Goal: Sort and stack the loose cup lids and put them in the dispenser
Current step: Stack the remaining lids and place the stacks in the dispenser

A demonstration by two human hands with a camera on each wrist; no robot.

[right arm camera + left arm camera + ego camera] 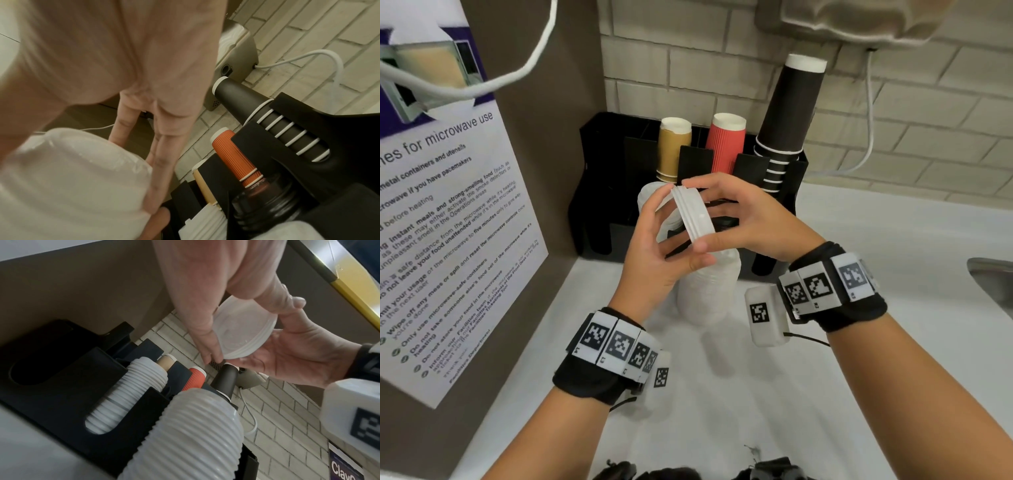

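Observation:
Both hands hold a small stack of white cup lids (691,211) on edge, in front of the black dispenser (599,192). My left hand (666,236) pinches it from the left, fingers over the top and thumb below. From the right, my right hand (717,214) pinches the same stack. In the left wrist view the lids (243,331) sit between the two hands. The right wrist view shows them (72,170) blurred under my palm. A tall stack of white lids (709,291) stands on the counter below my hands. Another white stack (131,394) sits in a dispenser slot.
Tan cups (674,147), red cups (724,144) and black cups (787,120) stand upside down in the dispenser's back slots. Dark lids (263,203) fill one front slot. A microwave notice (448,240) covers the left wall. A sink edge (993,277) lies at the right.

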